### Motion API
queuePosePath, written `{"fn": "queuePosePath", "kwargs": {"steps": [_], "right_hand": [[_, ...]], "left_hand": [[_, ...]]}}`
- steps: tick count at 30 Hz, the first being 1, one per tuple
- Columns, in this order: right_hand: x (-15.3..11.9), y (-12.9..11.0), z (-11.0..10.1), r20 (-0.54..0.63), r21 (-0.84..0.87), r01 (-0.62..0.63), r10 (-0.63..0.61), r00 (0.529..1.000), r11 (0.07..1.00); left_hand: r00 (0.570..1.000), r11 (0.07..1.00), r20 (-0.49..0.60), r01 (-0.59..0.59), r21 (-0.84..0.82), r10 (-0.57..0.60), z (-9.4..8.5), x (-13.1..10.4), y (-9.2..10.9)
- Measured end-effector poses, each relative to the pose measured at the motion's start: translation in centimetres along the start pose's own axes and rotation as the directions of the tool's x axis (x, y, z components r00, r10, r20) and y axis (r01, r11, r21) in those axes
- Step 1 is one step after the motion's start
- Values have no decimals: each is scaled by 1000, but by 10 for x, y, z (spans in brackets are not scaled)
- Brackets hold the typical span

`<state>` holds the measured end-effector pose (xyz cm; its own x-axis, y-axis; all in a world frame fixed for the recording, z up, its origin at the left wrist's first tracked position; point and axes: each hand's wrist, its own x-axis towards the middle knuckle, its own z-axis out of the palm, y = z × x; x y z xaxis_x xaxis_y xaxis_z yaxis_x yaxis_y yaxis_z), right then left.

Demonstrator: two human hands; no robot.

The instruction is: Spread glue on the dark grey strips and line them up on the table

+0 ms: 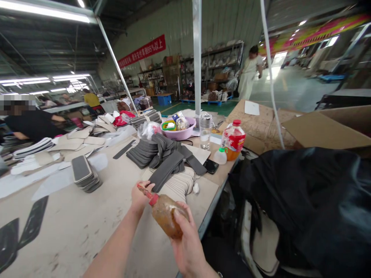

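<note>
My right hand (185, 239) is wrapped round a brownish glue bottle (166, 214) with a red cap, tilted so its nozzle points up and left. The nozzle lies in front of my left hand (141, 195), whose fingers are at the lower end of a dark grey strip (166, 172); the bottle's tip partly hides them. That strip rests on a fanned row of beige pieces (181, 185). Behind it is a heap of dark grey pieces (142, 152).
A stack of grey-topped pieces (85, 173) stands left on the table (87, 224). Farther back are a pink basin (179, 133), a clear cup (205, 133), a red-capped jug (233, 141), a small green-capped bottle (220, 156) and a phone (211, 166). Black cloth (310, 193) hangs at right.
</note>
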<state>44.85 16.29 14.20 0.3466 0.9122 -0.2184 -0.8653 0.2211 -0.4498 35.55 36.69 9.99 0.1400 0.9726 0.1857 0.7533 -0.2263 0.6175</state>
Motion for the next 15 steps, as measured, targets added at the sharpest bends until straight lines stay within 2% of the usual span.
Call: {"fn": "queuePosePath", "kwargs": {"steps": [9,15], "right_hand": [[-1,-2,-5,4,-68,-5,5,1000,998],[-1,2,-4,6,-113,14,-14,1000,993]], "left_hand": [[999,996,26,29,89,-31,4,0,6],[998,997,16,57,48,-58,-9,-13,-1]]}}
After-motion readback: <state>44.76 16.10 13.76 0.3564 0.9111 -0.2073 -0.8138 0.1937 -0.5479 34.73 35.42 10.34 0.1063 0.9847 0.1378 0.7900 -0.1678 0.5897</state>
